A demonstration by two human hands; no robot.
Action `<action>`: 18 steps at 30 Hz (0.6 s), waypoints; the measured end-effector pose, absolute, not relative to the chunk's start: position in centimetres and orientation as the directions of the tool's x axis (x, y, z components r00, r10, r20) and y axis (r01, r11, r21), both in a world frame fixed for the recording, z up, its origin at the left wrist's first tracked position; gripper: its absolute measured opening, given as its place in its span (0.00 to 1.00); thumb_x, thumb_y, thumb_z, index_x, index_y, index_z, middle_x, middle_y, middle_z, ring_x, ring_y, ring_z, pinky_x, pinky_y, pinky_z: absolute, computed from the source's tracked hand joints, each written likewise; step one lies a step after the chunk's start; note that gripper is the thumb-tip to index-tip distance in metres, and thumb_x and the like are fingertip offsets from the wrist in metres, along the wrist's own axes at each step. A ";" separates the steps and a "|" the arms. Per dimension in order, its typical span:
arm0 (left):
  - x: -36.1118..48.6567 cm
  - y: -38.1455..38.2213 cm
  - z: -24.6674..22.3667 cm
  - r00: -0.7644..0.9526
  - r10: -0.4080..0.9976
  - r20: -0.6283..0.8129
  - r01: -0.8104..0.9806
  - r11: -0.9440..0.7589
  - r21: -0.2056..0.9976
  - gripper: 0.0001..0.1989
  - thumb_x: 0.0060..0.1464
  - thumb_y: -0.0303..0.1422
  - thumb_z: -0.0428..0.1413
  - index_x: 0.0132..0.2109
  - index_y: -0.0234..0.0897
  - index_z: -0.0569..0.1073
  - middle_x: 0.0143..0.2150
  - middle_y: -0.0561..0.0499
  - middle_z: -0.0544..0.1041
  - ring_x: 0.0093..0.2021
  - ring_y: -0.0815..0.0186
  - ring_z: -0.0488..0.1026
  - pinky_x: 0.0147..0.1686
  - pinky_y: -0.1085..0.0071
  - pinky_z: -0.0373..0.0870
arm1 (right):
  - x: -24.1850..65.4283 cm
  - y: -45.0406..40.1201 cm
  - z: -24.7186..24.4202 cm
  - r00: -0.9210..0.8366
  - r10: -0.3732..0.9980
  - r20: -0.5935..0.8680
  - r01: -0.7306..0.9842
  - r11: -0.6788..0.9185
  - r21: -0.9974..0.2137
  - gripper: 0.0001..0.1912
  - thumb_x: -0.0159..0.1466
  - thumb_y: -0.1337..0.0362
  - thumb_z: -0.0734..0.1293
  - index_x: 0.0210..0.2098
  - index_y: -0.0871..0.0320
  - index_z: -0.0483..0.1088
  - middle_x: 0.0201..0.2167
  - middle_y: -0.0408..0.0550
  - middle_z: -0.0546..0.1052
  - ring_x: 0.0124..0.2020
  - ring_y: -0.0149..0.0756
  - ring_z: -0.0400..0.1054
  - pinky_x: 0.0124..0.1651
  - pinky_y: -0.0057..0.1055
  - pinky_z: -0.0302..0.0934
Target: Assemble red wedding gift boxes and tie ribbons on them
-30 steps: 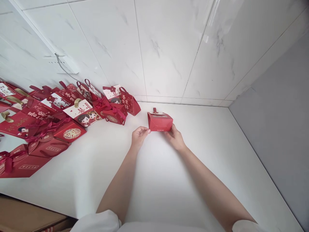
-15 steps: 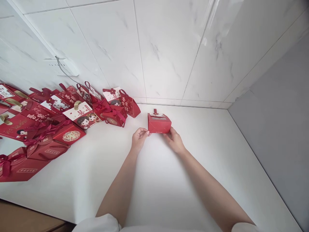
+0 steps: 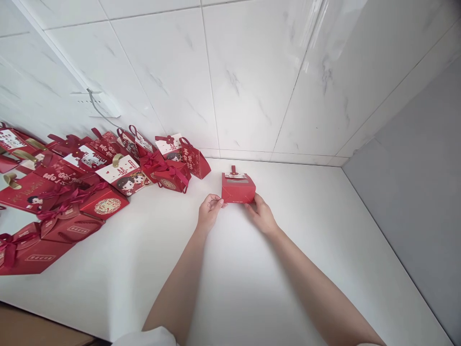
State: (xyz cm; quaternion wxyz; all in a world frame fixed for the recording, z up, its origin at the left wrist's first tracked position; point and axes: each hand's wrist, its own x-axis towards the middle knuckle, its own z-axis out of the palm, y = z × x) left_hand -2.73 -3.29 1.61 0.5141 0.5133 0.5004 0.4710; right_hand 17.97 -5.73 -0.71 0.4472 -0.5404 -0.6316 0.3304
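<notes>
A small red gift box (image 3: 238,190) with a dark red ribbon loop on top stands on the white counter (image 3: 237,269), just in front of the tiled wall. My left hand (image 3: 211,211) pinches its lower left front corner between thumb and fingers. At the lower right corner, my right hand (image 3: 262,214) grips the box, with the thumb at its front and the fingers against its right side. The fingertips behind the box are partly hidden.
On the left, many red and white gift boxes (image 3: 108,206) with ribbons crowd the counter up to the wall. A socket plate (image 3: 96,104) with a grey cable is on the tiled wall (image 3: 252,86). A grey surface (image 3: 414,202) borders the right side.
The whole view has shifted slightly, so everything sits a little lower. Both hands keep their hold on the box, which appears tipped slightly differently.
</notes>
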 end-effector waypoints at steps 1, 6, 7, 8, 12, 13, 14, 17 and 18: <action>-2.7 -3.3 1.6 0.057 0.998 -0.030 0.034 0.028 0.999 0.15 0.51 0.43 0.60 0.36 0.39 0.66 0.30 0.53 0.77 0.37 0.61 0.79 0.49 0.62 0.68 | 18.0 -5.7 -0.7 -0.015 0.978 0.207 0.393 0.196 -0.898 0.21 0.66 0.59 0.60 0.57 0.55 0.61 0.53 0.53 0.73 0.52 0.44 0.69 0.55 0.45 0.64; -2.8 -3.2 1.3 0.069 0.997 -0.020 0.047 0.017 0.999 0.15 0.52 0.44 0.60 0.37 0.39 0.65 0.29 0.53 0.76 0.37 0.61 0.78 0.49 0.62 0.68 | 18.0 -5.6 -0.9 -0.010 0.978 0.206 0.397 0.193 -0.897 0.21 0.66 0.59 0.60 0.58 0.55 0.61 0.53 0.53 0.73 0.52 0.44 0.69 0.55 0.45 0.64; -2.8 -3.2 1.3 0.071 0.997 -0.013 0.051 0.009 0.999 0.15 0.53 0.44 0.59 0.37 0.39 0.65 0.29 0.53 0.76 0.36 0.62 0.78 0.48 0.62 0.68 | 18.0 -5.6 -0.9 -0.009 0.978 0.207 0.393 0.193 -0.899 0.21 0.66 0.59 0.60 0.58 0.55 0.61 0.53 0.53 0.73 0.51 0.44 0.69 0.55 0.45 0.64; -2.8 -3.2 1.3 0.078 0.997 0.001 0.063 -0.006 0.998 0.15 0.53 0.44 0.59 0.37 0.39 0.65 0.30 0.52 0.76 0.37 0.62 0.78 0.48 0.62 0.68 | 18.0 -5.7 -0.8 -0.004 0.977 0.212 0.388 0.197 -0.900 0.21 0.66 0.59 0.60 0.58 0.56 0.62 0.53 0.54 0.73 0.51 0.44 0.69 0.55 0.45 0.64; -2.8 -3.7 1.4 0.162 0.979 0.120 0.194 -0.151 0.969 0.17 0.60 0.48 0.49 0.38 0.39 0.70 0.39 0.48 0.77 0.43 0.62 0.75 0.51 0.64 0.67 | 18.0 -6.4 0.3 0.054 0.943 0.329 0.373 0.287 -0.883 0.27 0.68 0.58 0.59 0.64 0.54 0.54 0.59 0.55 0.68 0.56 0.43 0.66 0.55 0.44 0.66; -2.7 -3.8 1.4 0.194 0.971 0.141 0.225 -0.184 0.957 0.19 0.62 0.49 0.46 0.39 0.39 0.72 0.42 0.47 0.77 0.46 0.61 0.74 0.52 0.64 0.66 | 18.0 -6.7 0.6 0.066 0.924 0.377 0.386 0.324 -0.863 0.28 0.68 0.58 0.59 0.66 0.52 0.52 0.62 0.54 0.64 0.59 0.43 0.63 0.56 0.44 0.66; -2.7 -4.0 1.3 0.219 0.964 0.150 0.235 -0.201 0.951 0.21 0.62 0.49 0.44 0.40 0.39 0.74 0.44 0.46 0.77 0.48 0.60 0.73 0.54 0.63 0.65 | 17.9 -6.9 0.9 0.071 0.902 0.425 0.412 0.361 -0.837 0.28 0.68 0.59 0.59 0.66 0.50 0.51 0.64 0.53 0.61 0.62 0.44 0.60 0.58 0.45 0.65; -2.6 -4.1 1.0 0.242 0.960 0.140 0.177 -0.186 0.967 0.26 0.61 0.52 0.44 0.50 0.40 0.73 0.51 0.44 0.74 0.55 0.58 0.70 0.58 0.60 0.62 | 17.7 -7.5 1.2 0.042 0.842 0.538 0.515 0.443 -0.734 0.26 0.69 0.60 0.60 0.65 0.45 0.55 0.67 0.50 0.57 0.66 0.46 0.54 0.63 0.49 0.60; -2.7 -4.0 0.9 0.242 0.961 0.137 0.147 -0.176 0.973 0.28 0.61 0.54 0.43 0.56 0.40 0.70 0.54 0.43 0.73 0.56 0.57 0.69 0.59 0.58 0.62 | 17.6 -7.6 1.1 0.020 0.824 0.567 0.537 0.469 -0.701 0.25 0.69 0.61 0.59 0.64 0.44 0.57 0.67 0.50 0.56 0.66 0.46 0.55 0.62 0.50 0.61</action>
